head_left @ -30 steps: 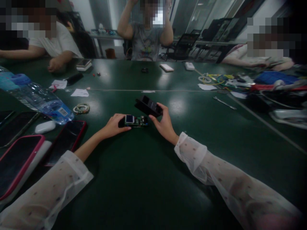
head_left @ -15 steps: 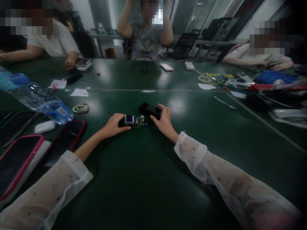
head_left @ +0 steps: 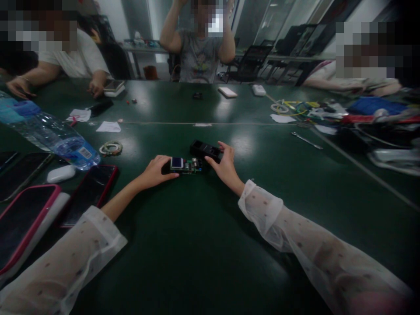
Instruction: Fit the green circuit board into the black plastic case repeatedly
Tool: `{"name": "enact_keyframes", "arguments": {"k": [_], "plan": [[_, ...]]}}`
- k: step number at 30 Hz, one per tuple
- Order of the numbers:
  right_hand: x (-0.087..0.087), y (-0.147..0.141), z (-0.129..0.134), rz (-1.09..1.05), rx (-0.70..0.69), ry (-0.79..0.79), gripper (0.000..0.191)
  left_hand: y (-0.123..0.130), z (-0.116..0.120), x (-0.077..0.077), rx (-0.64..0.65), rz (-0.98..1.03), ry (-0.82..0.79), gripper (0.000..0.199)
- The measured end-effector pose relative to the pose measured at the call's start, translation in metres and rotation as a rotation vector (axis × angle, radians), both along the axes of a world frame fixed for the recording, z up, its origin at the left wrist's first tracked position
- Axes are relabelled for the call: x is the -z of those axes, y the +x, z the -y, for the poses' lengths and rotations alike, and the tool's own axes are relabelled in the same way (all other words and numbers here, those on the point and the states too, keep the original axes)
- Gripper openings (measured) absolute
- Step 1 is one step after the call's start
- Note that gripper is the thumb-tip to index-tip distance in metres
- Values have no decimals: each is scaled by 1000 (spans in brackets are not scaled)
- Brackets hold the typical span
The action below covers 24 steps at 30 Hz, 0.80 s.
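Left fingers (head_left: 163, 159) clamped on the green circuit board (head_left: 187, 166), and the black case (head_left: 206, 150) sits end-in between right fingers (head_left: 227, 149) and thumb; gripped? Can't tell!

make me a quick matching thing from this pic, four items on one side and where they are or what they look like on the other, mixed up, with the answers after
Column 1
1. circuit board
2. casing
3. wrench
4. bottle

Column 2
A. silver, lying to the right of both hands
B. clear, with a barcode label
C. held at one end by the left hand
D. black, at the right hand

Right pairs: 1-C, 2-D, 3-A, 4-B
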State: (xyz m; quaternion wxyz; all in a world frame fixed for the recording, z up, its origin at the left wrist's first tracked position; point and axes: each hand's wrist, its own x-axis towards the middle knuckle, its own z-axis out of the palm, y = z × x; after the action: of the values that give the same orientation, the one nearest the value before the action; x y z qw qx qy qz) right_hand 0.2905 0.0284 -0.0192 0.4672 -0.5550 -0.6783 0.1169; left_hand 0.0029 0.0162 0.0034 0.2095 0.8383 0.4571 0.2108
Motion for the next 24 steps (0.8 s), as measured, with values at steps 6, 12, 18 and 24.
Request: {"name": "enact_keyframes", "arguments": {"k": [6, 12, 18, 24], "plan": [[0, 0, -2, 29, -37, -30, 54, 0, 0, -1, 2, 5, 9, 52], [0, 1, -4, 45, -72, -50, 50, 1, 1, -3, 1, 8, -2, 52], [-16, -5, 12, -5, -101, 83, 50, 1, 2, -4, 2, 2, -5, 52], [-30, -14, 30, 120, -359, 166, 57, -1, 0, 2, -2, 18, -1, 57]]}}
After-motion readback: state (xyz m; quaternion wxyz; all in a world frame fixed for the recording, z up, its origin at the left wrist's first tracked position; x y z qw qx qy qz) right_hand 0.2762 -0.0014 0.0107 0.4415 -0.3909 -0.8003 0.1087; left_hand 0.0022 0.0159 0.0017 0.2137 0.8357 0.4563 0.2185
